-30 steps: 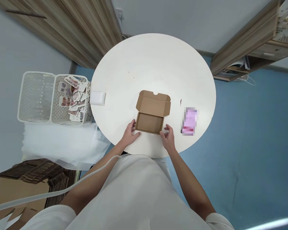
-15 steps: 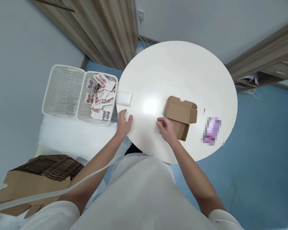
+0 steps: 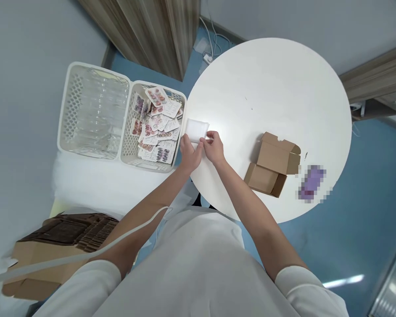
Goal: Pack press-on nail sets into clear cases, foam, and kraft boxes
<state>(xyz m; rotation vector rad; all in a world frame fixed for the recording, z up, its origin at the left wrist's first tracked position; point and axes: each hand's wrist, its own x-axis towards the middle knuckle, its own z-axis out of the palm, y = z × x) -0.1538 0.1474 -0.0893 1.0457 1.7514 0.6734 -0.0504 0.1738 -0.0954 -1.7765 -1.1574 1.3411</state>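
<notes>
A small, flat white packet (image 3: 197,130), perhaps foam-wrapped, lies at the left edge of the round white table. On its near left corner is my left hand (image 3: 189,153), fingers bent around the edge and thumb pointing toward the other hand. My right hand (image 3: 214,149) pinches at the packet's near right corner with thumb and forefinger. The two thumbs almost meet; the fingertips partly hide the packet's near edge. To the right, away from both hands, an open brown cardboard box (image 3: 273,160) stands with its lid folded back.
Left of the table, one white basket (image 3: 127,127) holds cards of press-on nails (image 3: 164,155); another (image 3: 62,127) holds clear plastic pieces. A blurred purple item (image 3: 312,182) lies on the table (image 3: 284,83). Flattened cardboard (image 3: 49,253) is low left, and a white cable (image 3: 132,233) crosses my left arm.
My right hand has left the cardboard box and moved left to the white packet. My left hand has moved up onto the packet too. The view has shifted left.
</notes>
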